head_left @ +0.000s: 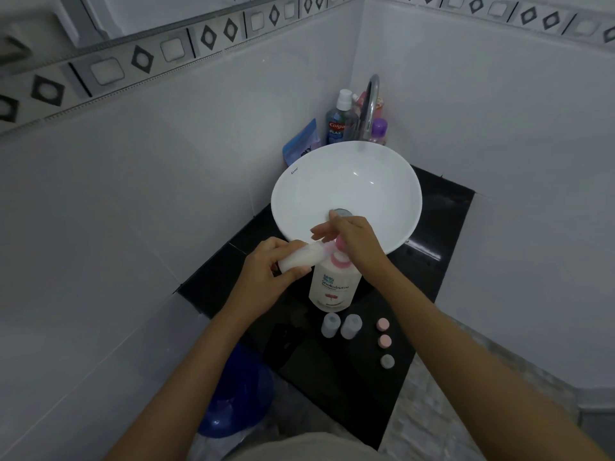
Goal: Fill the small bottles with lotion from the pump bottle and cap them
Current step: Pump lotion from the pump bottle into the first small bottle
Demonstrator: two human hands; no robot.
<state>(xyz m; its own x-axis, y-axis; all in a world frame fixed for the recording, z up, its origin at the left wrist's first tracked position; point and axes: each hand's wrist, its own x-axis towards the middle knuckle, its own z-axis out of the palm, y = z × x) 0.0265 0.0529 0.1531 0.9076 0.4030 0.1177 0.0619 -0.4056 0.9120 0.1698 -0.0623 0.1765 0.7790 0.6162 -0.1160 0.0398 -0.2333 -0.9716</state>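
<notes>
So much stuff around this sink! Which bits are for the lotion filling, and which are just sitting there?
In use:
pump bottle, right hand on its pump
small bottle in left hand
two more small bottles
three loose caps

Just sitting there:
mouthwash bottle
purple bottle
blue pouch
faucet

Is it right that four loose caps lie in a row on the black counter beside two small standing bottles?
Not quite: the head view shows three loose caps, two pink and one grey, not four. They do lie in a row on the black counter beside two small standing bottles.
</notes>
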